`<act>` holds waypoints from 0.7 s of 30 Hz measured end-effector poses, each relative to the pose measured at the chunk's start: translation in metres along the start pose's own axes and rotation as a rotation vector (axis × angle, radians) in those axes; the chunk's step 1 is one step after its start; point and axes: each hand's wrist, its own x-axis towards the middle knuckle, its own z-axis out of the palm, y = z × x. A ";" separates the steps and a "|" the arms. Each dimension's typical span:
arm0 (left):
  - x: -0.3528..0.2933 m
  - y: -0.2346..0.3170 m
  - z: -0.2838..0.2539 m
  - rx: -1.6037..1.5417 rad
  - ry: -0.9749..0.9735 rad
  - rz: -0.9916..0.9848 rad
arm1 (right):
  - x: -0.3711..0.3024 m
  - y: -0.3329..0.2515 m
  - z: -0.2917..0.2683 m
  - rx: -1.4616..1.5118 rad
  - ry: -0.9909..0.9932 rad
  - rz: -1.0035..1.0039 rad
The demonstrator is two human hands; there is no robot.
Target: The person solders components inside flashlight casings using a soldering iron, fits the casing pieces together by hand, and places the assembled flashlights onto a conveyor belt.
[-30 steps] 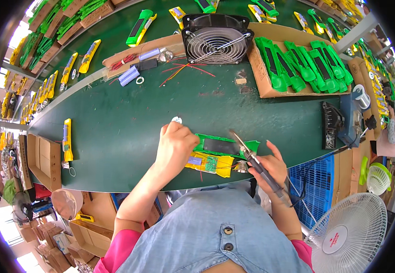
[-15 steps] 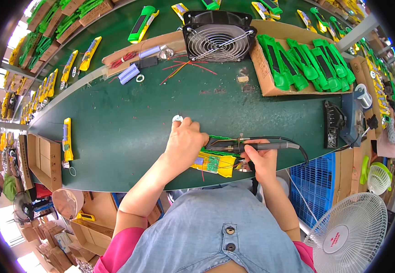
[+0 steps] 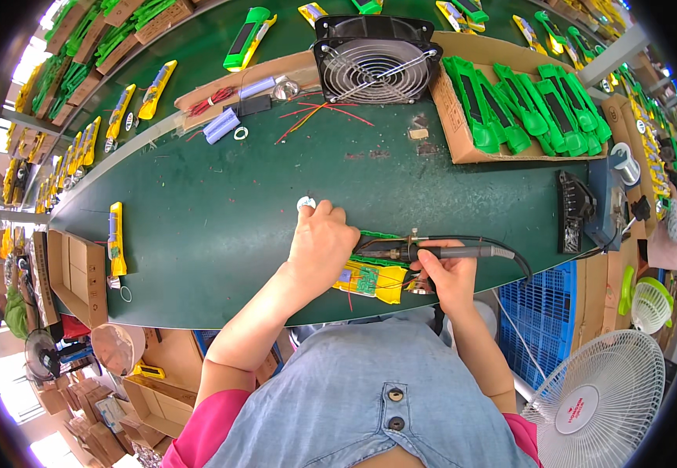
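Note:
My right hand (image 3: 449, 282) is closed around the dark handle of a soldering iron (image 3: 467, 251), whose tip side points left over a green casing (image 3: 381, 234). My left hand (image 3: 320, 246) is curled at the casing's left end, and what its fingers grip is hidden. A small white round piece (image 3: 305, 203) shows just beyond its fingertips. Nearer my body lies a yellow housing (image 3: 390, 285) with a green circuit board (image 3: 367, 281), a purple battery partly under my left hand, and thin wires. A shiny lamp reflector (image 3: 422, 287) is at its right end.
A black framed fan (image 3: 373, 70) stands at the back. Right of it, a cardboard box (image 3: 463, 144) holds several green casings. Loose purple batteries (image 3: 221, 126) and red wires lie back left. A solder spool (image 3: 627, 168) and a blue-grey box (image 3: 605, 203) stand at the right.
Both hands and the soldering iron keep nearly the same place and grip. The whole view has shifted very slightly.

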 end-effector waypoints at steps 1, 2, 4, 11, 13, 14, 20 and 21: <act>0.000 0.000 0.000 0.000 0.000 -0.001 | 0.000 0.002 -0.001 0.000 -0.001 0.000; 0.000 -0.001 0.001 -0.004 0.012 0.000 | 0.001 0.005 -0.004 0.008 -0.013 -0.037; 0.000 -0.001 0.002 -0.009 0.024 -0.001 | 0.000 0.006 -0.007 0.014 -0.026 -0.074; 0.000 0.000 0.001 -0.032 0.028 -0.023 | -0.022 0.004 -0.027 -0.264 0.071 -0.633; -0.001 0.000 0.001 -0.042 0.041 -0.029 | -0.027 -0.002 -0.032 -0.564 0.089 -0.636; -0.001 0.000 0.000 -0.027 0.038 -0.026 | -0.023 0.002 -0.037 -0.629 0.071 -0.713; 0.000 0.001 0.000 -0.011 0.049 -0.025 | -0.018 0.000 -0.042 -0.776 0.033 -0.671; -0.001 0.001 0.001 -0.019 0.057 -0.028 | -0.018 -0.001 -0.042 -0.766 0.008 -0.621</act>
